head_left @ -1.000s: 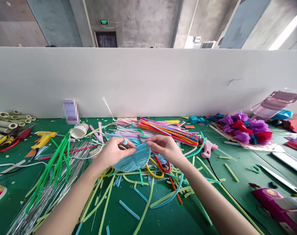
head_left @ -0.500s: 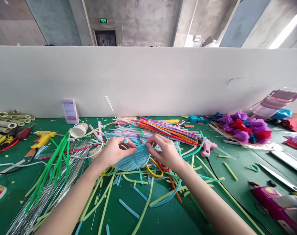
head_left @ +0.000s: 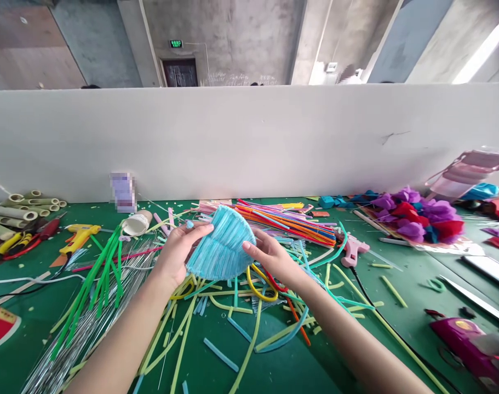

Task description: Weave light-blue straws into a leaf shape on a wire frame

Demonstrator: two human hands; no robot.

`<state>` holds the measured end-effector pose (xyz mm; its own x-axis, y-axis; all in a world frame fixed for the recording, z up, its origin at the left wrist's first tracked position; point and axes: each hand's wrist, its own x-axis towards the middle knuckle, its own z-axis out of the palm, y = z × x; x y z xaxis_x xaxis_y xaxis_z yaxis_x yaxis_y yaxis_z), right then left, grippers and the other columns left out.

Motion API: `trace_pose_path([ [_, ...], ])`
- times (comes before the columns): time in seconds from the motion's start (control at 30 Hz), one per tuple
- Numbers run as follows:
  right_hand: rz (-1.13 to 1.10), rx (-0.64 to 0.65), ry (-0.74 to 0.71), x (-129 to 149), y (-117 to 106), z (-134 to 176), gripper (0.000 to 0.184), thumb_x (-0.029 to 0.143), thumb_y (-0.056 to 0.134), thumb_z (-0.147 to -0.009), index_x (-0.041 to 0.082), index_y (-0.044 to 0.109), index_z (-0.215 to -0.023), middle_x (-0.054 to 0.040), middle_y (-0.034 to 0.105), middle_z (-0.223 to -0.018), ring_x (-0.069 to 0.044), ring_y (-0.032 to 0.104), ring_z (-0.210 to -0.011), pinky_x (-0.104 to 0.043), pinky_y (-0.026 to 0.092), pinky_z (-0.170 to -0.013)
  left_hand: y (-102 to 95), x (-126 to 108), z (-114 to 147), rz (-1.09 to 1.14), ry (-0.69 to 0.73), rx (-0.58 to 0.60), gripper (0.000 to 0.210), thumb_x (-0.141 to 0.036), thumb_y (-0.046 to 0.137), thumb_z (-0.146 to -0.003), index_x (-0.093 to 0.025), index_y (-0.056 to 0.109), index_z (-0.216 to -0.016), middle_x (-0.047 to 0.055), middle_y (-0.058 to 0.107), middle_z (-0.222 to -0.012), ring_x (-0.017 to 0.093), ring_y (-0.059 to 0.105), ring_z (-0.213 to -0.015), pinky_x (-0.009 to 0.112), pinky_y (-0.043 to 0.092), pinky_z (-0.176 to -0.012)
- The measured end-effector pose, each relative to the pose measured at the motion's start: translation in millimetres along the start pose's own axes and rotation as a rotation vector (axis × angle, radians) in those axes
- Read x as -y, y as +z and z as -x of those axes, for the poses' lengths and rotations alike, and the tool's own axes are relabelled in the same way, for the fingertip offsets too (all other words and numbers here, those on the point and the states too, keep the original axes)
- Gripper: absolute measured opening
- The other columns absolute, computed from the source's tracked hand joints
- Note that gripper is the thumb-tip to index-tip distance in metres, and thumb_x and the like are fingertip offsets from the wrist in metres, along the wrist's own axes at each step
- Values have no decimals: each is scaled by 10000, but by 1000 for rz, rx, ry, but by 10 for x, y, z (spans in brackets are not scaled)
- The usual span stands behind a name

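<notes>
Left of centre, the left hand (head_left: 179, 253) pinches the upper left edge of the blue woven fan piece (head_left: 222, 246), lifting it clear of the table for viewing. The right hand (head_left: 269, 256) clamps its lower right edge, steadying it. Both grip rims only, leaving the face exposed. Loose straws (head_left: 233, 306) crowd below; bare green mat (head_left: 298, 366) lies lower centre.

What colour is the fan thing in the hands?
Light blue, made of thin ribbed strips. The fan piece shows best in the head view, the only one.
</notes>
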<state>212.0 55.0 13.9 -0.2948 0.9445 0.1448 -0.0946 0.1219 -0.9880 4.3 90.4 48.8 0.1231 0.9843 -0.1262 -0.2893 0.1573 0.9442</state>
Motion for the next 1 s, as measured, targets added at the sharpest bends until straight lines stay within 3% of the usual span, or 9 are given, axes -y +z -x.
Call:
trace_pose_path([
  [0.13,-75,-83,28,13,88,18,372,467,693,-831,181,653,-1065,-57,721,-1022,-232,679,-932,-365,553,-834,52,7,26,34,-7,15,281,-318,865,-620,-178,735,-826,9,750,-694,189,694,-656,282,557,-595],
  [0.27,-134,-226,8,52,58,20,374,468,716,-810,186,677,-1051,-57,733,-1006,-236,690,-892,-353,565,-792,46,-66,74,-26,-25,123,342,-437,738,-769,-207,728,-1021,35,765,-898,178,693,-712,236,532,-533],
  [0.33,-180,-286,-5,97,10,22,369,465,710,-817,202,674,-1073,-57,732,-1039,-237,694,-902,-354,565,-804,14,-127,94,-98,-8,207,370,-460,685,-815,-207,714,-1083,51,748,-975,175,684,-761,237,546,-560],
  [0.43,-199,-333,-6,169,-71,26,350,457,713,-817,203,674,-1054,-62,733,-1054,-241,697,-917,-356,560,-820,-39,-199,110,-284,26,304,361,-420,717,-800,-191,712,-1079,42,719,-921,155,658,-715,250,552,-594],
  [0.57,-127,-234,26,244,-192,48,338,439,731,-800,184,679,-1016,-71,740,-1030,-253,698,-915,-364,556,-806,-86,-242,118,-429,82,246,329,-387,753,-768,-200,710,-1035,23,693,-905,131,626,-697,231,521,-591],
  [0.73,123,-117,99,373,-280,109,366,438,752,-775,196,677,-1038,-48,741,-1012,-240,688,-919,-343,534,-799,-78,-270,137,-586,91,280,253,-357,729,-775,-186,706,-960,48,700,-940,168,629,-788,262,521,-643],
  [0.87,314,-140,29,426,-206,99,333,470,747,-762,187,699,-931,-27,715,-883,-186,650,-798,-279,488,-684,-24,-254,166,-747,137,289,187,-354,697,-787,-184,698,-864,19,687,-812,154,617,-679,278,511,-641],
  [1.0,301,-143,1,352,-129,45,347,497,757,-727,157,715,-785,-20,680,-737,-154,600,-672,-265,432,-592,-11,-220,167,-848,221,297,171,-358,675,-790,-191,687,-826,18,692,-821,179,641,-692,294,510,-651],
])
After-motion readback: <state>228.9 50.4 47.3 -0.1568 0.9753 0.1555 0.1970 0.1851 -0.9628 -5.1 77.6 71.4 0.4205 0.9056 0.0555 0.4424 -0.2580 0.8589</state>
